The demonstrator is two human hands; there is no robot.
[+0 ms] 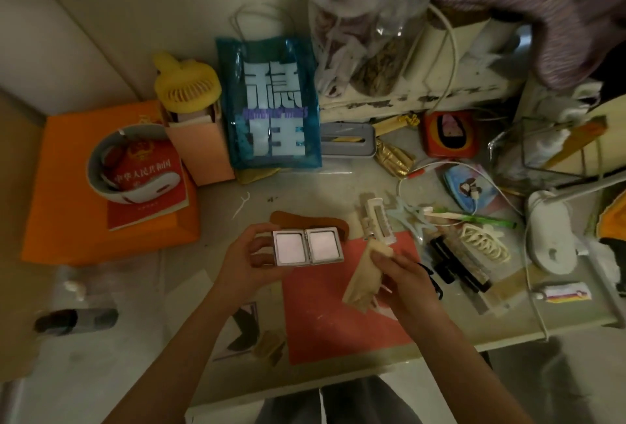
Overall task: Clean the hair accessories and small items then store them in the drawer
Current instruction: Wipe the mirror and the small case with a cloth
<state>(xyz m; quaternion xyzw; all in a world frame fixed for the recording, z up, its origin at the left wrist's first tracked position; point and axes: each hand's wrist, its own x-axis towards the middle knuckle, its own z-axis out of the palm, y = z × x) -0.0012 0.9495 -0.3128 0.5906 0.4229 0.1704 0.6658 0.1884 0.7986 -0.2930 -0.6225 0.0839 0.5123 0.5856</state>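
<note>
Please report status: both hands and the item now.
Left hand holds open compact. Right hand grips cloth. Hair clips wait on desk. Nothing blocking.

home bedroom; cluttered desk (pixel 216 291); hair clips (pixel 482 242)

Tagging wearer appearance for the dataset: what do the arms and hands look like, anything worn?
Both forearms are bare up to the frame edge, no sleeves in view. Left hand and right hand are ungloved; no rings, watch or bracelets visible. Fine detail is too blurred to tell.
</note>
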